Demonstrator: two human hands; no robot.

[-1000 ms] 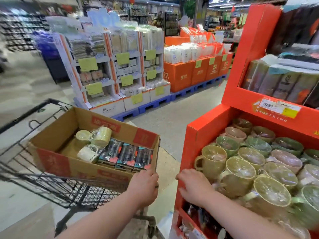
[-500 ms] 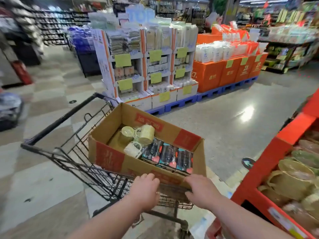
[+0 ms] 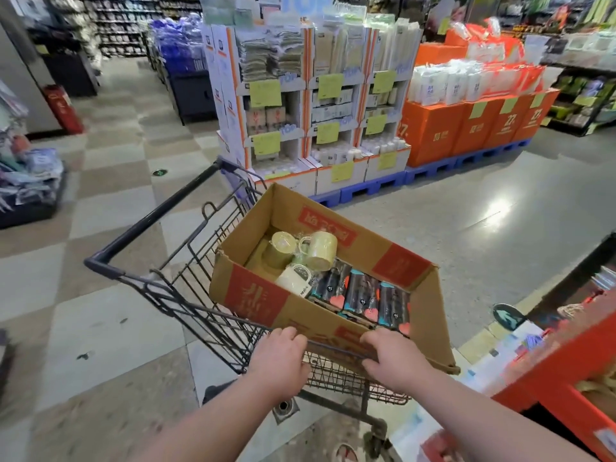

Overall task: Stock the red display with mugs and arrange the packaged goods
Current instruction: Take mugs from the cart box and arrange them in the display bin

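Left hand [image 3: 283, 358] and right hand [image 3: 395, 360] grip the black wire shopping cart [image 3: 150, 248] by its near rim, fingers [image 3: 293, 335] curled over it; a jerk could tip the perched brown cardboard box [image 3: 260, 296] (loose pale mugs [image 3: 318, 251] inside).

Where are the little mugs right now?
In the head view, the pale yellow-green ceramic mugs lie at the left end of the open brown cardboard box on the black wire shopping cart, beside the dark flat packets.

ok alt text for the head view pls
A person's left hand and right hand grip the near rim of a shopping cart holding an open cardboard box of mugs and dark packaged goods. A red display stands at the right edge.
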